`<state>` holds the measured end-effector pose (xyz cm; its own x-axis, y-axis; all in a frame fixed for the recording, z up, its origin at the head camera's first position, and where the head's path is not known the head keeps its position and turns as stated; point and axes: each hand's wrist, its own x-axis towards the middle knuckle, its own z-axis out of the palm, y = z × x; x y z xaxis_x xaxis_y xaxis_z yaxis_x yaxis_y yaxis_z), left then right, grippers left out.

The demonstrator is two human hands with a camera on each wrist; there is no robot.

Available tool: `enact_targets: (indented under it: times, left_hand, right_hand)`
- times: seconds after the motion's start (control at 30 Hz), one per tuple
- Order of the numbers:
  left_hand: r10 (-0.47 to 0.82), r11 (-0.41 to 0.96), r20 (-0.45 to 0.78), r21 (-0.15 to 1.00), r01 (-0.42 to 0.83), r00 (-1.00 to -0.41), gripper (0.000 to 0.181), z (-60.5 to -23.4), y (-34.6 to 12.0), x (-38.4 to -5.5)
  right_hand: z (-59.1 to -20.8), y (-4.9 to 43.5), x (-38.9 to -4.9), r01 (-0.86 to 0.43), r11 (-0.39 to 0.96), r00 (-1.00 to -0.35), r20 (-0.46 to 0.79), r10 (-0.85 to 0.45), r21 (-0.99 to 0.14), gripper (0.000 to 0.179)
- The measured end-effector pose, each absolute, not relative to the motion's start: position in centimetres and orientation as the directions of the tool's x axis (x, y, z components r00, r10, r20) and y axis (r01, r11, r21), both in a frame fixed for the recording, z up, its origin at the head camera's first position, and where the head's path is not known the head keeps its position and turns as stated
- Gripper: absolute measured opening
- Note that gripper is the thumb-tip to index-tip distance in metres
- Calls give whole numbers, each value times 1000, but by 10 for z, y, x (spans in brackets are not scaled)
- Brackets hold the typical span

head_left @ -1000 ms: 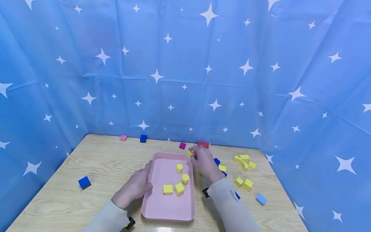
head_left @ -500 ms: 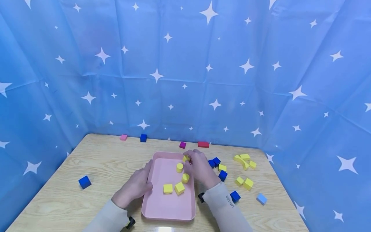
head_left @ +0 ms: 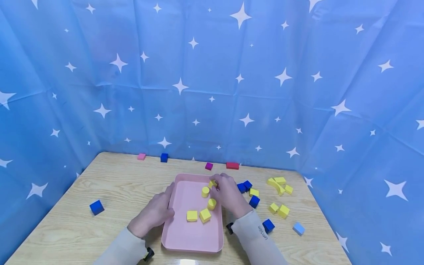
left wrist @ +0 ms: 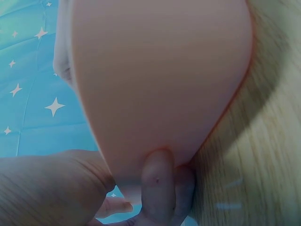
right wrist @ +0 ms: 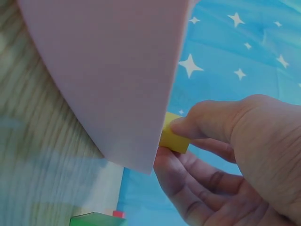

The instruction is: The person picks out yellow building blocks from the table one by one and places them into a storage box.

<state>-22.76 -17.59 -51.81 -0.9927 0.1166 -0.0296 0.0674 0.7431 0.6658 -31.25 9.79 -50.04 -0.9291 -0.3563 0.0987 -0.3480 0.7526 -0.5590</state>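
Observation:
My right hand (head_left: 228, 193) pinches a small yellow block (right wrist: 175, 134) between thumb and fingers, over the far right corner of a pink tray (head_left: 192, 239). In the right wrist view the block's lower part is behind the tray's wall (right wrist: 108, 70). My left hand (head_left: 155, 211) grips the tray's left side, its thumb over the rim and fingers (left wrist: 158, 188) against the outer wall. Inside the tray lie two yellow cylinders, one (head_left: 205, 191) beyond the other (head_left: 211, 204), and two yellow blocks, one (head_left: 191, 216) left of the other (head_left: 205, 215).
Right of the tray several blue blocks (head_left: 254, 201) and yellow blocks (head_left: 283, 211) are scattered, with a yellow arch (head_left: 275, 186) and a light blue block (head_left: 299, 228). A red block (head_left: 232, 165) lies at the back edge. Another blue block (head_left: 97, 208) sits far left.
My right hand has moved left and slightly nearer, carrying the yellow block from the tray's far right rim to inside its corner. The left hand has stayed on the tray.

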Motion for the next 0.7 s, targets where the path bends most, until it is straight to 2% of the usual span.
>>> enact_targets:
  times: [0.7]
  left_hand:
    - [112, 752, -52, 657, 51, -992, 101, -520, -175, -229]
  right_hand:
    - [-495, 100, -307, -347, 784, -933, 102, -346, -515, 40]
